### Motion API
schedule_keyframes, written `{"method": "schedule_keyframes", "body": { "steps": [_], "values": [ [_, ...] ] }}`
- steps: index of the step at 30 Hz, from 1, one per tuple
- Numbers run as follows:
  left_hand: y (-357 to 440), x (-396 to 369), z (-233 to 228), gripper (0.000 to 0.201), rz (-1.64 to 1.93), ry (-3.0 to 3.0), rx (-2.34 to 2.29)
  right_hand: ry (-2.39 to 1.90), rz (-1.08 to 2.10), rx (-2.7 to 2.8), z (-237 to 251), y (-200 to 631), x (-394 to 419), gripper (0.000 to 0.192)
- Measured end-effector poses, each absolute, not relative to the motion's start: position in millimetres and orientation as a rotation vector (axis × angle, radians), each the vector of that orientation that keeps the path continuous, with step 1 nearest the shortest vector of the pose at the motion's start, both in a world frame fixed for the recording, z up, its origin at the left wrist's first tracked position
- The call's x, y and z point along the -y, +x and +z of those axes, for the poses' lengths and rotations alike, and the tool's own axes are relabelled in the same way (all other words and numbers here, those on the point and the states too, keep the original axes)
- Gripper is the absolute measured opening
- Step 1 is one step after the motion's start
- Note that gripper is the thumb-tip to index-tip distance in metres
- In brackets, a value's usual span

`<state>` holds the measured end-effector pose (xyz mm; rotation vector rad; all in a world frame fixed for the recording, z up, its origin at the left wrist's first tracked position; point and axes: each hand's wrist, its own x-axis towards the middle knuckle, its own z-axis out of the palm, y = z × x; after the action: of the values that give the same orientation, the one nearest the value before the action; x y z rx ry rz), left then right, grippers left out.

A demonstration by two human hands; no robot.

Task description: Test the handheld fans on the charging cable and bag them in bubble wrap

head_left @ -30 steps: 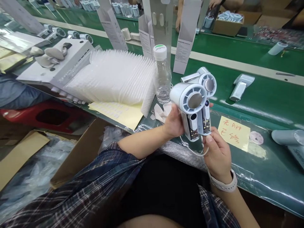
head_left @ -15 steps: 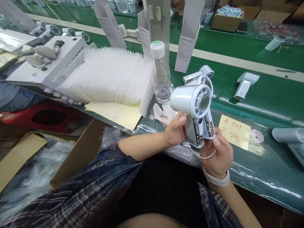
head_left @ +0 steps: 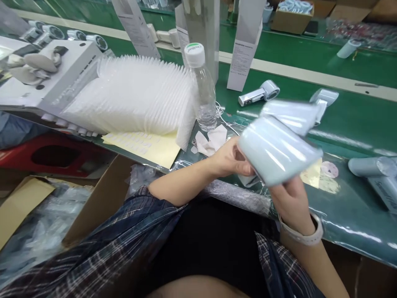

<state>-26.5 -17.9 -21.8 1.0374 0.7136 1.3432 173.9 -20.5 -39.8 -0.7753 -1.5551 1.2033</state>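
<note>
Two pale blue handheld fans, the near one (head_left: 276, 151) and the far one (head_left: 291, 116), are blurred by motion and turned with their barrels sideways. My left hand (head_left: 231, 159) grips the near fan's handle from the left. From below, my right hand (head_left: 290, 198), with a white watch on its wrist, holds the far fan. Both hands are above the front edge of the green bench (head_left: 347, 124). A yellow handwritten note (head_left: 312, 174) lies just behind the fans, partly hidden.
A water bottle (head_left: 203, 89) stands left of the hands beside a stack of clear plastic trays (head_left: 133, 97) and a yellow sticker sheet (head_left: 145, 147). More fans (head_left: 259, 94) lie on the bench, one (head_left: 370, 167) at the right. Upright white boxes (head_left: 245, 45) stand behind. An open carton (head_left: 102, 198) sits below left.
Both fans have been rotated quickly, from facing me with handles down to lying sideways. My hands shifted slightly right and the view tilted downward.
</note>
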Motion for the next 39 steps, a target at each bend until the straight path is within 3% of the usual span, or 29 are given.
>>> {"method": "schedule_keyframes", "body": {
  "steps": [3, 5, 8, 12, 17, 28, 39],
  "values": [
    [-26.8, 14.0, -31.4, 0.058, 1.287, 1.12, -0.668, -0.801, 1.304, 1.456, -37.1, 188.4, 19.7, 0.052],
    [-24.2, 10.4, -34.9, 0.054, 1.276, 1.073, -0.696, -0.828, 1.348, 1.368, -32.4, 197.2, 17.9, 0.045],
    [-17.9, 9.6, -33.1, 0.058, 1.134, 0.923, -0.652, -0.865, 1.485, 1.243, -26.7, 205.4, 14.8, 0.036],
    [-8.5, 17.2, -27.1, 0.061, 1.074, 0.917, -0.562, -0.794, 1.569, 1.062, -28.1, 208.2, 16.6, 0.039],
    [-5.1, 16.8, -31.9, 0.051, 1.064, 1.038, -0.561, -0.774, 1.581, 1.058, -34.1, 208.7, 19.6, 0.032],
    [-14.0, 9.5, -35.3, 0.049, 1.149, 1.084, -0.591, -0.782, 1.626, 1.119, -40.4, 196.1, 12.7, 0.034],
    [-13.3, 11.5, -35.7, 0.057, 1.102, 1.067, -0.659, -0.831, 1.613, 1.067, -39.7, 195.1, 13.9, 0.029]
  ]
}}
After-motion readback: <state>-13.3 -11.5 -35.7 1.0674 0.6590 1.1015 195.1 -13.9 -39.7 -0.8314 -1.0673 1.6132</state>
